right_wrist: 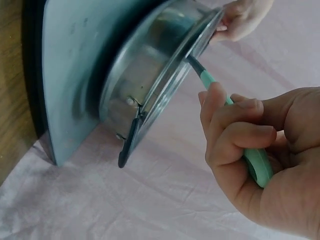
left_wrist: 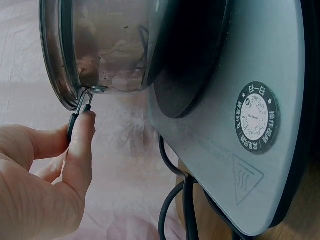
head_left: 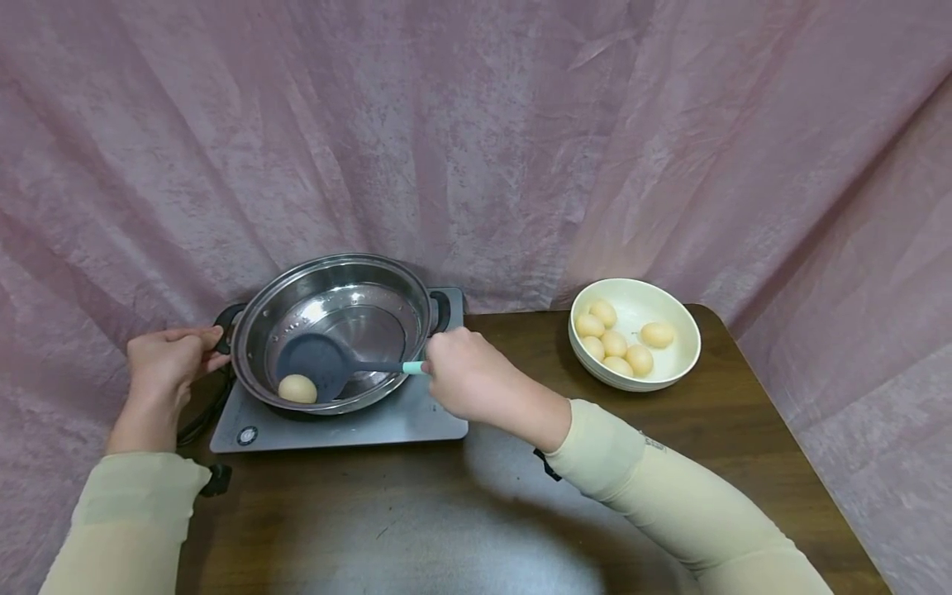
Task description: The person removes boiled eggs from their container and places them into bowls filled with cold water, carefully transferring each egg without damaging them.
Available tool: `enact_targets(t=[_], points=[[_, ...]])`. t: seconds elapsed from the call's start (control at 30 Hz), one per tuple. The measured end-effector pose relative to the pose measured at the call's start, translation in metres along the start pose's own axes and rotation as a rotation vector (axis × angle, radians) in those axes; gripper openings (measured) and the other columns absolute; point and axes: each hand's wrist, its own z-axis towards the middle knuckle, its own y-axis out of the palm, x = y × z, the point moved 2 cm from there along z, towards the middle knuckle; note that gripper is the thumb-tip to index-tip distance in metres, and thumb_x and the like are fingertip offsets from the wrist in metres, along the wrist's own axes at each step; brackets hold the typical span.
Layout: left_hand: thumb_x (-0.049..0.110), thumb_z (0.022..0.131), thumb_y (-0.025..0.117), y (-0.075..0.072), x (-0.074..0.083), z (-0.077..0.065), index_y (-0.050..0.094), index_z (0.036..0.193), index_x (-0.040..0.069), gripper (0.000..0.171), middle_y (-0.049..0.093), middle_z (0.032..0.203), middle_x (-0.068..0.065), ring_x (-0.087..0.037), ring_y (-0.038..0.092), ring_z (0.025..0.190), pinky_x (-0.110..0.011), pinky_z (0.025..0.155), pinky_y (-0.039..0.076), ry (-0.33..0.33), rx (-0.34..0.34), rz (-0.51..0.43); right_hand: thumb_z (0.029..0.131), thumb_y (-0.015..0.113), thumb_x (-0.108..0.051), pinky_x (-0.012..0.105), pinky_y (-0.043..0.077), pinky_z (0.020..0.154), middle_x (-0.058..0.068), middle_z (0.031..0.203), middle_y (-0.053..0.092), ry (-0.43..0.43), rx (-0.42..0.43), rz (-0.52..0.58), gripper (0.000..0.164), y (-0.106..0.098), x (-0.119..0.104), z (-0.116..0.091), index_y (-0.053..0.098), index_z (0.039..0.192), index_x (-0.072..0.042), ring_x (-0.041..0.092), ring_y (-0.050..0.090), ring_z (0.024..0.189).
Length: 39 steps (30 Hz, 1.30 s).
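Note:
A wide steel pot with two black handles stands on a grey induction cooktop. My left hand pinches the pot's left handle between thumb and fingers. With curled fingers, my right hand grips the mint-green handle of a ladle. The ladle's broad dark grey head is down inside the pot. One pale egg lies at the head's near left edge; whether it rests in the head or beside it, I cannot tell. In the right wrist view, the ladle's handle passes through my fist.
Right of the cooktop, a white bowl holds several pale eggs. A black cable runs beside the cooktop's left side. The wooden table reaches a pink curtain behind.

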Motion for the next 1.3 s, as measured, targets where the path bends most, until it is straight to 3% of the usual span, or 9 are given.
enact_targets(t=[0.23,0.37,0.57,0.9,1.1,1.3], points=[[0.016,0.082,0.072,-0.001,-0.002,-0.003,0.067,0.085,0.017,0.006,0.063,0.070,0.008,-0.011,0.066,0.060,-0.028,0.065,0.061,-0.020,-0.009,0.001,0.093,0.055,-0.016,0.018,0.036,0.039,-0.005,0.059,0.050,0.013,-0.047,0.100,0.025,-0.005,0.009,-0.002,0.066,0.071,-0.014,0.007,0.042,0.047],[0.014,0.082,0.072,-0.001,-0.002,-0.003,0.067,0.083,0.017,0.006,0.063,0.069,0.008,-0.012,0.066,0.059,-0.027,0.064,0.061,-0.020,-0.012,-0.013,0.094,0.056,-0.019,0.020,0.042,0.044,-0.005,0.062,0.058,0.021,-0.045,0.136,0.022,-0.007,0.018,0.000,0.070,0.077,-0.016,0.008,0.048,0.052],[0.016,0.082,0.073,-0.001,-0.002,-0.001,0.067,0.083,0.018,0.006,0.063,0.069,0.009,-0.012,0.066,0.060,-0.028,0.063,0.061,-0.019,0.008,0.005,0.093,0.057,-0.018,0.019,0.039,0.046,-0.006,0.067,0.066,0.021,-0.048,0.189,0.024,-0.011,0.029,0.002,0.072,0.075,-0.017,0.007,0.048,0.054],[0.013,0.083,0.072,0.000,0.001,0.000,0.069,0.081,0.016,0.004,0.064,0.067,0.008,-0.012,0.066,0.058,-0.028,0.059,0.061,0.003,-0.018,-0.028,0.093,0.058,-0.019,0.020,0.040,0.048,-0.004,0.070,0.069,0.035,0.006,0.208,0.021,-0.021,0.038,0.000,0.073,0.078,-0.016,0.008,0.050,0.058],[0.009,0.085,0.068,0.000,0.003,-0.004,0.069,0.074,0.018,0.015,0.065,0.066,0.009,-0.011,0.066,0.058,-0.026,0.059,0.061,0.011,-0.035,-0.050,0.093,0.057,-0.020,0.019,0.035,0.045,-0.007,0.067,0.066,0.054,0.037,0.222,0.022,-0.026,0.042,-0.002,0.071,0.076,-0.017,0.008,0.044,0.053],[0.009,0.084,0.070,-0.001,0.001,-0.002,0.070,0.079,0.018,0.010,0.064,0.067,0.007,-0.012,0.066,0.058,-0.028,0.062,0.061,-0.006,-0.021,-0.033,0.094,0.057,-0.021,0.021,0.036,0.047,-0.008,0.067,0.065,0.078,0.065,0.244,0.023,-0.033,0.047,-0.002,0.070,0.076,-0.018,0.009,0.044,0.054]])
